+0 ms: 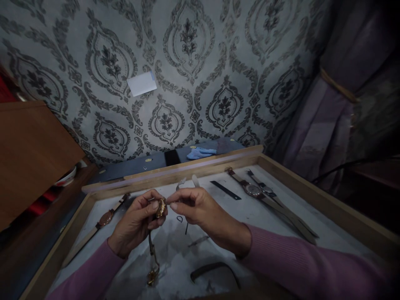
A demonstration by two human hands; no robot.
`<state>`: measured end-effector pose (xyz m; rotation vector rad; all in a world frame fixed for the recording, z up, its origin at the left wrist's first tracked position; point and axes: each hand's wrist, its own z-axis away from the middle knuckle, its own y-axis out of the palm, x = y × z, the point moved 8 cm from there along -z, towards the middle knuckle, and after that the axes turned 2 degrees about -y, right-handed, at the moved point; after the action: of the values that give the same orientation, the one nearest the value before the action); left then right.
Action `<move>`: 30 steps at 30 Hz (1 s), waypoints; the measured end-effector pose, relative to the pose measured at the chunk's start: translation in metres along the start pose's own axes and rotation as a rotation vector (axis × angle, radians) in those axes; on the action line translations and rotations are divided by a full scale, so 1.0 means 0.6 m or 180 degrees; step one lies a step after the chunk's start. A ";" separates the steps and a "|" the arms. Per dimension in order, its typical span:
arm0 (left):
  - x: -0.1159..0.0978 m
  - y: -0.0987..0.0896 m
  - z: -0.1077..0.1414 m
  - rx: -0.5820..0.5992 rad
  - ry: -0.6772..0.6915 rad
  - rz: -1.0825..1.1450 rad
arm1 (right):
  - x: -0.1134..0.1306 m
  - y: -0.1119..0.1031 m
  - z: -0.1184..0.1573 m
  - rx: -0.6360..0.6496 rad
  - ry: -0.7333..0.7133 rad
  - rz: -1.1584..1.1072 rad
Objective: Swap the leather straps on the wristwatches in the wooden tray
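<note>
My left hand (137, 221) is closed on a gold watch (161, 207), held between thumb and fingers above the tray. From below this hand a strap with gold links (152, 258) hangs down. Just right of the watch, my right hand (193, 205) is pinched, thumb against forefinger, at the watch's edge. Whatever lies between those fingertips is too small to make out. Under the hands, a small dark loop (179, 218) and a thin dark piece (186, 228) lie on the white surface.
A wooden-rimmed tray (290, 180) surrounds the work. Watches (105, 218) (252, 190) lie left and right, a black strip (225, 190) at the back, a dark curved strap (215, 266) in front. A blue cloth (201, 153) sits behind the rim.
</note>
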<state>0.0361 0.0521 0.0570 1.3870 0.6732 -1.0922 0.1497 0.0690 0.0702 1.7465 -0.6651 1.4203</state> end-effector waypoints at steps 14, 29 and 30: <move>-0.009 0.003 0.004 -0.0018 0.0117 -0.0217 | 0.002 0.001 0.002 -0.0019 0.0081 0.0011; -0.023 0.005 0.008 -0.0134 0.0279 -0.0636 | -0.011 -0.002 -0.002 0.0033 0.0367 -0.0413; -0.024 0.005 0.008 -0.0144 0.0297 -0.0668 | -0.011 -0.002 -0.001 0.0034 0.0390 -0.0459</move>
<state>0.0321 0.0497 0.0717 1.3570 0.9223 -1.1740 0.1485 0.0700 0.0633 1.6654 -0.4578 1.4199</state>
